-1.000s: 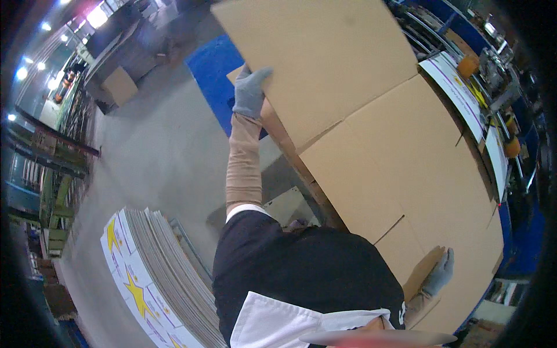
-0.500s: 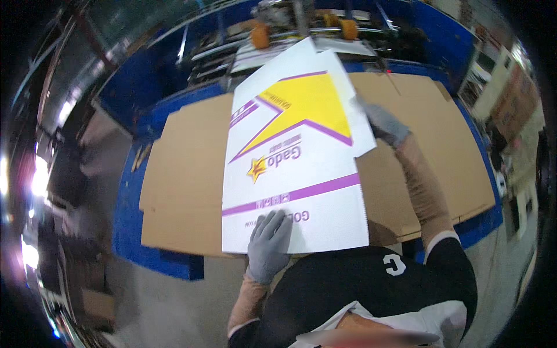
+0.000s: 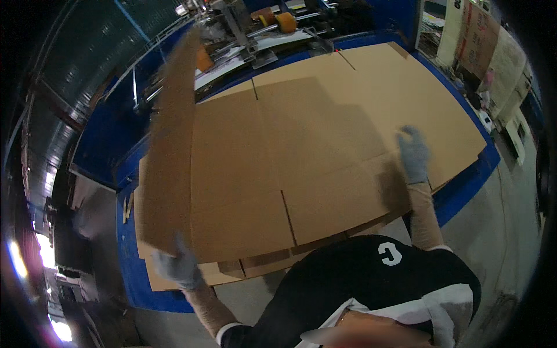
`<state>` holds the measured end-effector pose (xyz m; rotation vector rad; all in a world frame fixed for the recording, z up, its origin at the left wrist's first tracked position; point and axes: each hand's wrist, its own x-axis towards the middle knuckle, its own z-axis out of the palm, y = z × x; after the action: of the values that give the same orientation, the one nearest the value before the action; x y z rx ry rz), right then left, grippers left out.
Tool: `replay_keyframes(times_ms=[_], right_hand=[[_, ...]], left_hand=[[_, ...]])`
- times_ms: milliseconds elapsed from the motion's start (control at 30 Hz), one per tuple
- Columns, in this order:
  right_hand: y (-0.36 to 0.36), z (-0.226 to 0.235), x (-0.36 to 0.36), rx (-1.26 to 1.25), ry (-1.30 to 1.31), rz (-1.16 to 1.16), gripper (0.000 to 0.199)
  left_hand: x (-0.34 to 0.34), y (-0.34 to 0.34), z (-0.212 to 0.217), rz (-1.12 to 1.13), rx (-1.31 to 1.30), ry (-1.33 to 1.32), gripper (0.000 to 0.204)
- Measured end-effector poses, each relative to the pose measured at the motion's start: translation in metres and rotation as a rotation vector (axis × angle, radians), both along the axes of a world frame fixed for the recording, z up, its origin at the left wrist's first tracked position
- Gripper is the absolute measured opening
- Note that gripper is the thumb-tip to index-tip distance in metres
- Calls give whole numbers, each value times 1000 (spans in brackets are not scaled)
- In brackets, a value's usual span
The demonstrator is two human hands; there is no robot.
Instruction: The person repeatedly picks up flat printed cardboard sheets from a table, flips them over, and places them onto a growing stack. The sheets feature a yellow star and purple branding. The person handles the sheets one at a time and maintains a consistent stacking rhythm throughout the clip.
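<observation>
A raised brown cardboard panel (image 3: 171, 145), smeared by motion, stands on edge at the left. My left hand (image 3: 178, 268), in a grey glove, grips its near lower corner. Below it lies a large flat brown cardboard sheet (image 3: 325, 156) with crease lines and slots, on top of other sheets whose edges show along the near side. Over the right part of that sheet is my right hand (image 3: 413, 153), also grey-gloved, its curved fingers apart and nothing in them. Whether it touches the sheet I cannot tell.
A blue table (image 3: 470, 188) carries the cardboard. Beyond its far edge stands machinery with orange rollers (image 3: 286, 23) and metal rods. Blue panels (image 3: 107, 124) rise at the far left. Brown cardboard (image 3: 477, 40) stands upright at the far right.
The white, yellow and purple printed face has turned out of sight, and a brown panel now stands at the left. My left hand moved left; my right hand came nearer and let go.
</observation>
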<state>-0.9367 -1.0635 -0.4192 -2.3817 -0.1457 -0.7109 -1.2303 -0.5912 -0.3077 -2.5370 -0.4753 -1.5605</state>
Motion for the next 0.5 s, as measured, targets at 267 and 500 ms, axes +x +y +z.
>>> replay_keyframes(times_ms=[267, 500], right_hand=[[-208, -96, -84, 1547, 47, -254, 58], [-129, 33, -84, 1143, -208, -113, 43]], left_hand=[[-13, 86, -35, 94, 52, -123, 21], [-21, 44, -50, -163, -454, -4, 29]])
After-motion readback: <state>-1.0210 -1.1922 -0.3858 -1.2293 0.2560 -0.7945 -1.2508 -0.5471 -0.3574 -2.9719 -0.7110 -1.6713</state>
